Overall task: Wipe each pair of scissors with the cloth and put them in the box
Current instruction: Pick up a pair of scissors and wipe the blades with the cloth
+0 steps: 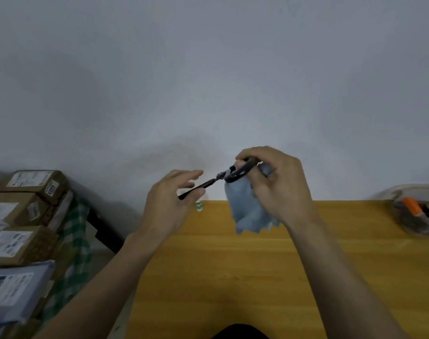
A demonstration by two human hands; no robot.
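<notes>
A pair of black scissors (214, 180) is held in the air above the far edge of the wooden table (233, 265). My left hand (169, 204) pinches the blade end between thumb and fingers. My right hand (274, 184) grips the black handle loops together with a light blue cloth (247, 206), which hangs down from that hand. At the right edge of the table stands a clear plastic box (418, 211) with several tools inside, one with an orange handle.
A small white and green bottle (199, 206) stands at the table's far edge under the scissors. Left of the table, cardboard parcels (20, 216) lie stacked on a green checked cloth. A plain white wall rises behind.
</notes>
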